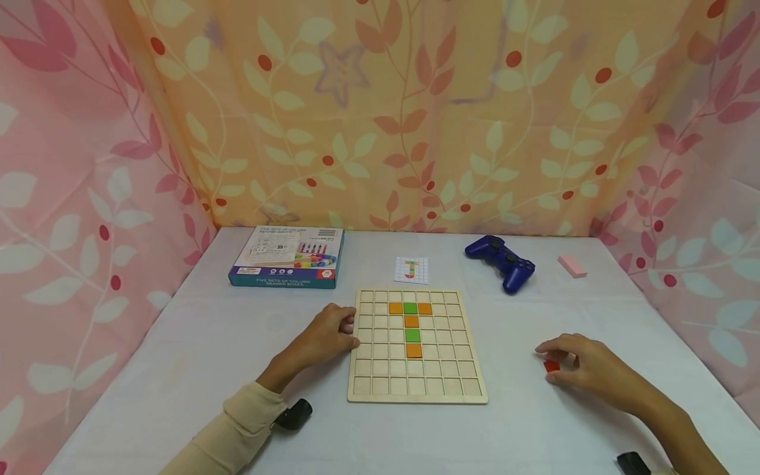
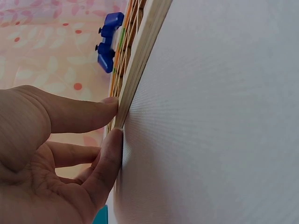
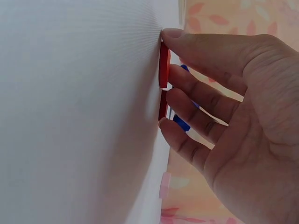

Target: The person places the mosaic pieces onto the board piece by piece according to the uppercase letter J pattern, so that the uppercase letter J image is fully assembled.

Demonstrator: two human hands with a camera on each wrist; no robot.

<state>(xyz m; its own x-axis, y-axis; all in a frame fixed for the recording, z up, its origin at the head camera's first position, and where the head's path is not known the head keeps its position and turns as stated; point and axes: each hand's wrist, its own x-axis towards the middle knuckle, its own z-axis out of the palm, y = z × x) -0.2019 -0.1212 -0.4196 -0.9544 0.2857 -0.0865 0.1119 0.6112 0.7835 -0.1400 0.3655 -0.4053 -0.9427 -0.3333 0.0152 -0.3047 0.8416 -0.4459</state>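
Observation:
A pale wooden grid board [image 1: 418,389] lies on the white table, with orange tiles [image 1: 411,321] and green tiles [image 1: 412,335] set in a T-like figure. My left hand [image 1: 320,335] touches the board's left edge; thumb and a finger rest side by side on that rim in the left wrist view. To the right of the board, my right hand [image 1: 584,363] is low over a red tile [image 1: 551,366]. The right wrist view shows two red tiles [image 3: 164,65] by its fingertips. Thumb and fingers stand around them, without a plain pinch.
Behind the board lies a small card [image 1: 411,270] printed with a coloured figure on a grid. A flat boxed set [image 1: 287,257] is at back left. A blue game controller [image 1: 501,262] and a pink block [image 1: 572,266] sit at back right. Patterned curtains surround the table.

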